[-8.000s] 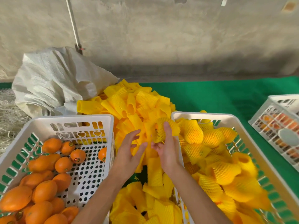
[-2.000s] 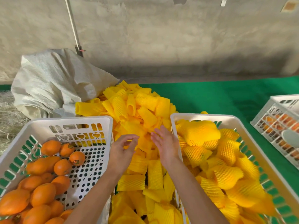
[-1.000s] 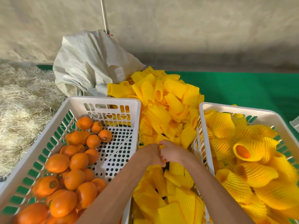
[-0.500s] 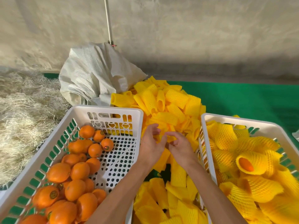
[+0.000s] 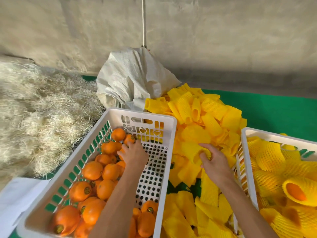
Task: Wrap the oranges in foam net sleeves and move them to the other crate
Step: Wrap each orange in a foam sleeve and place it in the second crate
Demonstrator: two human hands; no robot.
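Here, at the far left, a pale heap of straw is lying against the wall, and a white sheet is showing at the lower left corner. Next to them a white crate with green-slotted sides is sitting on the green counter, holding loose oranges piled along its left half (several are carrying small round stickers). The left hand is reaching into this crate, palm down, its fingers curling over an orange at the far end of the pile; that fruit is mostly hidden under the hand, so whether the grip is truly closed around it cannot be told. Behind the crate a crumpled white woven sack is slumping against the wall, with a thin pole rising above it. Between the two crates a heap of yellow foam net sleeves is spilling toward the viewer. The right hand is resting on this heap, its grip pinching one foam sleeve between thumb and curled fingers, the sleeve's open end bunching at the fingertips. At the right edge a second white crate is sitting, filling with wrapped oranges, each inside a yellow net; one near the lower right is showing its orange skin through the sleeve's open mouth.
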